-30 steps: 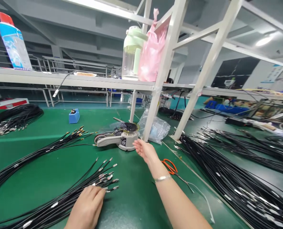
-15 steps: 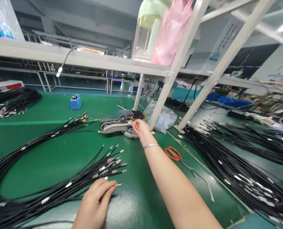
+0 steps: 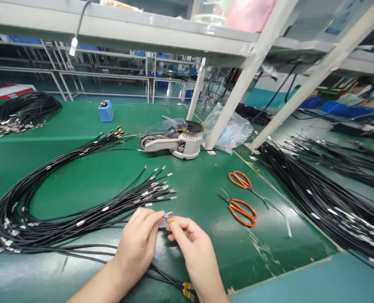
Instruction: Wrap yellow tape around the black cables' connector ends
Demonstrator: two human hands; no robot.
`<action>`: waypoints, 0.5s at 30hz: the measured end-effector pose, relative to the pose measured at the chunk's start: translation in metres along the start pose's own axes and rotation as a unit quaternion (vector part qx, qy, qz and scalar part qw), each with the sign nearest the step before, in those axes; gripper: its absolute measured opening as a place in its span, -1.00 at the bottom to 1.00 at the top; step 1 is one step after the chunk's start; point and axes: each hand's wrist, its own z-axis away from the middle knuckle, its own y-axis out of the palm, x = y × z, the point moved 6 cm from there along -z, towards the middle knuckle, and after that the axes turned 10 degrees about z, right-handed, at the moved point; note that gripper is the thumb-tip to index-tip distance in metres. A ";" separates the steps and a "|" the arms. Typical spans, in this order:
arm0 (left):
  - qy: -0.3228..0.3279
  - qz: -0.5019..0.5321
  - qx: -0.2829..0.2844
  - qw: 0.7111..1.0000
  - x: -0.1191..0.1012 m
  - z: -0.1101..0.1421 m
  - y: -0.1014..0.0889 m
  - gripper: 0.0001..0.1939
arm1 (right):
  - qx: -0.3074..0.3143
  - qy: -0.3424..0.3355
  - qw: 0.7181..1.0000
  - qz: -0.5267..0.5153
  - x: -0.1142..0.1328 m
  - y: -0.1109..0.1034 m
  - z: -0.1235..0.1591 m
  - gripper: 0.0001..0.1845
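My left hand (image 3: 141, 235) is closed in a pinch on the end of a black cable, whose silvery connector (image 3: 168, 214) sticks out past the fingertips. Close against it, my right hand (image 3: 191, 242) pinches a small piece of yellow tape (image 3: 171, 221) beside the connector. A curved bundle of black cables (image 3: 88, 214) with white labels lies to the left, its metal ends just beyond my left hand. Below my hands, some cable ends wrapped in yellow tape (image 3: 188, 290) lie on the green table. Farther back stands a grey round tape dispenser (image 3: 187, 147).
Two pairs of orange-handled scissors (image 3: 242, 212) lie to the right. A blue block-shaped holder (image 3: 105, 112) stands at the back left. White shelf posts (image 3: 234, 88) rise behind, near a clear plastic bag (image 3: 232, 130). More black cables (image 3: 319, 198) lie along the right.
My right hand has come back from the tape dispenser to my left hand, now with yellow tape in its fingers. The view has tipped downward, showing a second pair of scissors.
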 end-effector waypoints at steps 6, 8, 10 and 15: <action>0.024 -0.006 0.000 1.000 -0.007 -0.002 -0.004 -0.80 | 0.007 0.012 0.999 -0.049 0.008 0.008 -0.004 -0.68; 0.037 -0.002 -0.004 0.999 -0.010 -0.002 -0.005 -0.77 | 0.003 0.019 0.999 -0.049 0.009 0.008 -0.003 -0.69; 0.046 -0.001 -0.005 0.999 -0.011 -0.003 -0.006 -0.75 | 0.001 0.025 0.999 -0.048 0.010 0.009 -0.003 -0.69; 0.059 -0.006 0.008 0.998 -0.010 -0.001 -0.005 -0.73 | 0.001 0.035 0.998 -0.042 0.012 0.010 -0.006 -0.73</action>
